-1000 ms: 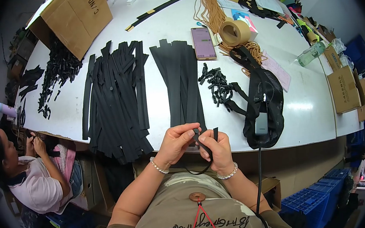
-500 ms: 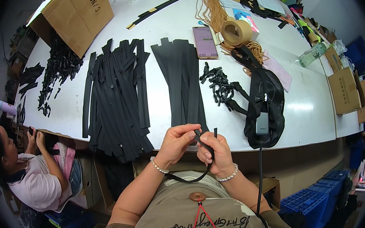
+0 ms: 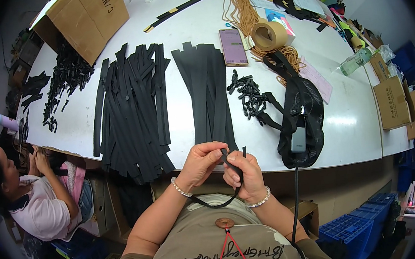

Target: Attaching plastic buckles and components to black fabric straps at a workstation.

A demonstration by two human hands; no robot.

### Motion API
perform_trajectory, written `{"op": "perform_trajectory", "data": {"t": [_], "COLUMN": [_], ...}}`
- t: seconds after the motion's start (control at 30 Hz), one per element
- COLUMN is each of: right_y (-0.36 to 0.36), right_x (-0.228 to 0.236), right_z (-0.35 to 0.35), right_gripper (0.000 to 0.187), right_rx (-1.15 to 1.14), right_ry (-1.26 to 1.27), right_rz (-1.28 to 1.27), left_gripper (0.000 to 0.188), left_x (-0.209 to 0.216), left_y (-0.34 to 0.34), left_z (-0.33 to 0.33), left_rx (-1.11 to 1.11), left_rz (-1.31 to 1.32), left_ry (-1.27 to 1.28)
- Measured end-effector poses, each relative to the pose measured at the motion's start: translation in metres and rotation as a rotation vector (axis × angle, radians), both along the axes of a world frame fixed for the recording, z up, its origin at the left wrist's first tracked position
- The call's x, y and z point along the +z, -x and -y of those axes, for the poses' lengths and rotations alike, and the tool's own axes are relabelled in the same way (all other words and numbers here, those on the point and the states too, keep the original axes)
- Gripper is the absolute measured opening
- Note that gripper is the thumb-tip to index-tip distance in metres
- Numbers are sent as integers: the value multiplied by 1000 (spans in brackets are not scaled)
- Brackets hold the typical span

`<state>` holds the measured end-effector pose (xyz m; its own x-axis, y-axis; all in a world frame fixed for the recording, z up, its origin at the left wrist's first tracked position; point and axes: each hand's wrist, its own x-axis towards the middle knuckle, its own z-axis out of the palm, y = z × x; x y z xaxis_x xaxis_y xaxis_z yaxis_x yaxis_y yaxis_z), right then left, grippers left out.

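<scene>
Both hands' fingers [image 3: 210, 155] pinch one black strap [image 3: 230, 158] — its loop hanging below the left hand [image 3: 202, 164] and right hand [image 3: 244, 176].

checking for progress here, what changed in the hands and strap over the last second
Little changed. The left hand and right hand still pinch the same thin black strap at the table edge; its hanging loop has drawn slightly closer under the wrists, and the fingers shifted a little around the small black piece at the strap's end. Nothing was picked up or let go. The strap piles, phone and co-worker stayed put.

2 strap piles [image 3: 133, 106], 1 phone [image 3: 233, 47], 1 tape roll [image 3: 269, 34], 1 bottle [image 3: 356, 61], 2 hands [image 3: 201, 162].
</scene>
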<state>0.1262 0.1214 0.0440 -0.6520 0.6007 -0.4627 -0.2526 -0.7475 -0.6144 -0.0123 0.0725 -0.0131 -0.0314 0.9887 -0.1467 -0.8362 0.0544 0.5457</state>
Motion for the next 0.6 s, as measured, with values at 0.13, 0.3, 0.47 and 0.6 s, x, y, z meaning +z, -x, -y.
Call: {"op": "perform_trajectory", "data": {"t": [0.13,0.3,0.47,0.6], "right_y": [2,3,2,1], "right_x": [0,-5,-6,-5], "right_z": [3,14,16,15], "right_gripper": [21,18,19,18], "right_rx": [-34,-137,-156,-138], "right_ry": [-12,-22,-74,-104], "right_rz": [1,-7,14,-2], "left_gripper": [20,19,20,21], "left_x": [-3,-6,-8,-9], "left_y": [0,-8,-8,-6], "left_z": [0,2,4,4], "left_rx": [-7,14,15,-28], "left_rz": [-2,-20,-62,-99], "left_ry": [14,15,18,-28]}}
